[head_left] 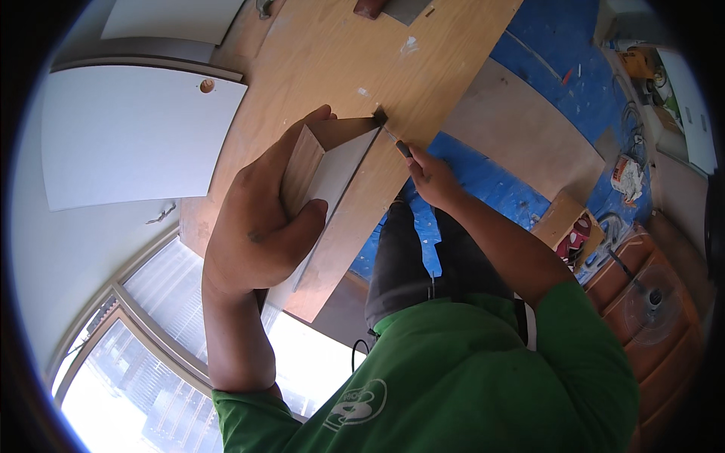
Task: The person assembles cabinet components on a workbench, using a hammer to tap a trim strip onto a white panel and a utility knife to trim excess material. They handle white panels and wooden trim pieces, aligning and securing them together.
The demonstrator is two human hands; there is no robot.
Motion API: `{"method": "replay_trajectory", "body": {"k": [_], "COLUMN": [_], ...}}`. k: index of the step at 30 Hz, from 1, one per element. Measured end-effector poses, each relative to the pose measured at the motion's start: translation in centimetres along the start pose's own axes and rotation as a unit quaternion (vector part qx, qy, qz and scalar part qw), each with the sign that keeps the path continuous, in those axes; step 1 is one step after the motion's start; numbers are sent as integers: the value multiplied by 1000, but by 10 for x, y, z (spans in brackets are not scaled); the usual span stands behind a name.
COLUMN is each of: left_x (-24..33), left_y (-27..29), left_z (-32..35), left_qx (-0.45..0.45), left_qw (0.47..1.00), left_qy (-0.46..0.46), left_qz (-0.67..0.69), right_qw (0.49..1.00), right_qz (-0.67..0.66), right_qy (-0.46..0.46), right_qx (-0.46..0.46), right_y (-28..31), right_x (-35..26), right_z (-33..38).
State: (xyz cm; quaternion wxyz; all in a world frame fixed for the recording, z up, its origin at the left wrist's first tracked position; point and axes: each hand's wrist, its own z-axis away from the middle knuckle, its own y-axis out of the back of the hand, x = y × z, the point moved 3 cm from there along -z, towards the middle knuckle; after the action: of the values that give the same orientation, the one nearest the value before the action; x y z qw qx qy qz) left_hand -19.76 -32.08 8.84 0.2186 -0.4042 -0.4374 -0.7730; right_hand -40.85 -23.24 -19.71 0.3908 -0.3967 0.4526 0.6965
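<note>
My left hand [260, 208] is closed around a narrow wooden panel [340, 170], thumb on its pale grey face and fingers over the far side. The panel is tilted, standing above a long wood-faced board. My right hand [434, 177] grips a slim tool [403, 149] with a dark and orange handle and a thin shaft. Its shaft points at the panel's far corner, where a small dark piece [380, 117] sits. Whether the tip touches that piece I cannot make out.
The long wood-faced board [408, 68] runs beneath my hands. White panels [136, 136] stand at the left, above a window [151, 362]. Blue sheeting [491, 170] and a brown board [521, 124] cover floor at the right. A fan [654, 296] is at far right.
</note>
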Motion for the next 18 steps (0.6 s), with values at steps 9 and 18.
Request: {"method": "replay_trajectory", "body": {"k": [9, 18], "left_x": [3, 6], "left_y": [1, -10], "left_z": [3, 9], "left_qx": [39, 52], "left_qw": [994, 993], "left_qy": [79, 67], "left_qz": [-59, -79], "right_qw": [999, 999], "right_qz": [18, 14], "right_qy": [-25, -34], "right_qx": [15, 28], "right_y": [-6, -11], "right_x": [-1, 4], "right_z": [5, 7]}}
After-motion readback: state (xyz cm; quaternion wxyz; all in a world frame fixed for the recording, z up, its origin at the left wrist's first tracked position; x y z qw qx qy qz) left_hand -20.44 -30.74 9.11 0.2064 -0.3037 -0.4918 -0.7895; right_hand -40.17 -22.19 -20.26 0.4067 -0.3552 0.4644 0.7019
